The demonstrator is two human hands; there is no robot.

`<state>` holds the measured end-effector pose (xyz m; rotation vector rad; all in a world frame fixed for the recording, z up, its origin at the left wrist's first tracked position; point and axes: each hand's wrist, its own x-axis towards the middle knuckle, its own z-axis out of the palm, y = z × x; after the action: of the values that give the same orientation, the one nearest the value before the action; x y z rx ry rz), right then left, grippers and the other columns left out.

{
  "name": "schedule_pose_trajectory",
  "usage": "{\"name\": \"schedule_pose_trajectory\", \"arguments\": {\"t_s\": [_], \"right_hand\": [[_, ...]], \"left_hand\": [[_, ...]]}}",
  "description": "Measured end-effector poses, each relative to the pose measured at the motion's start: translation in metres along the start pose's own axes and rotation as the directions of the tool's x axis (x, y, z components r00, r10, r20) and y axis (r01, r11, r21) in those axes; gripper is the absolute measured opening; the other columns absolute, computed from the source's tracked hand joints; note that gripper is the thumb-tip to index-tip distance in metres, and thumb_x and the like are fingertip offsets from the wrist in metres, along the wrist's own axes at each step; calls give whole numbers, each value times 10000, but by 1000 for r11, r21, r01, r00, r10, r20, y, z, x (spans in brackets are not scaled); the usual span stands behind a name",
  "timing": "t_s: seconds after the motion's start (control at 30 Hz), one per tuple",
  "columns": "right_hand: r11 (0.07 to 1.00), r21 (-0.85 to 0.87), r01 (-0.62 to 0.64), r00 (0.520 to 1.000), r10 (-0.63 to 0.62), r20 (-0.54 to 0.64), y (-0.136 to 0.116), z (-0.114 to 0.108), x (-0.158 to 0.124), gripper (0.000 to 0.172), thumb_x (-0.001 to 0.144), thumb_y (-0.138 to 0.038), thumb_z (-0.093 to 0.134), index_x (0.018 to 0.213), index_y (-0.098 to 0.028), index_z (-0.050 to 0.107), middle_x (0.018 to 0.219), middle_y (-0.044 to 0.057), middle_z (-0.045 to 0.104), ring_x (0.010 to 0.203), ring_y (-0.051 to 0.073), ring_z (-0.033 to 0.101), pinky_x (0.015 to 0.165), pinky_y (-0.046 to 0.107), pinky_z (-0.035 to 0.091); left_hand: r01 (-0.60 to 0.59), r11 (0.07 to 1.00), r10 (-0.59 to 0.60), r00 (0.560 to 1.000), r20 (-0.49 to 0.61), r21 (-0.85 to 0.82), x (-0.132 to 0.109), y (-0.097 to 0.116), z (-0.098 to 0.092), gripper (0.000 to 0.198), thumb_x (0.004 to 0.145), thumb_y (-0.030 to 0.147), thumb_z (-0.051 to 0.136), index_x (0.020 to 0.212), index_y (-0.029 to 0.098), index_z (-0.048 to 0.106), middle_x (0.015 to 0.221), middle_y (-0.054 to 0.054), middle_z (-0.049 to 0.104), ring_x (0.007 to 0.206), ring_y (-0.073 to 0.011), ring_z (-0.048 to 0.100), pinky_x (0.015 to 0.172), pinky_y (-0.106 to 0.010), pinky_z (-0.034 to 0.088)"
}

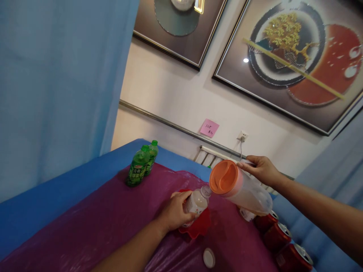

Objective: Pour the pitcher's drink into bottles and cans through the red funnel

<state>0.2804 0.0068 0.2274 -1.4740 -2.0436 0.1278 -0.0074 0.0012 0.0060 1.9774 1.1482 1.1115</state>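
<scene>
My left hand (173,213) is wrapped round a small clear bottle (197,203) of pale milky liquid, open at the top, standing in a red bowl (200,226). My right hand (261,169) grips the handle of a clear pitcher with an orange lid (224,177), tipped sideways so its lid is close to the bottle's mouth. Pale liquid lies in the pitcher's body (252,198). A white bottle cap (209,258) lies on the purple plastic sheet (107,215) in front of the bowl.
Two green bottles (139,166) stand at the far left of the sheet. Three red cans (279,238) lie at the right edge. The blue table cover (56,189) runs beneath the sheet. A blue curtain, framed pictures, a pink note (209,127) and a wall socket are behind.
</scene>
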Motion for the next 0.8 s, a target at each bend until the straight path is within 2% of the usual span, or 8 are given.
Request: {"name": "schedule_pose_trajectory", "arguments": {"t_s": [0.8], "right_hand": [[999,-41,-2,1000,4,30,-3,-1,0,635,733,-794,634,572,-245,359,555,-68,268,525,98,269,472,259,205]], "left_hand": [[-13,1000,13,1000,-5,-11,-1,-2,1,716,599,319,871,1281,234,668,1267,-65,710,1170,-318,593,1056,-425,435]]}}
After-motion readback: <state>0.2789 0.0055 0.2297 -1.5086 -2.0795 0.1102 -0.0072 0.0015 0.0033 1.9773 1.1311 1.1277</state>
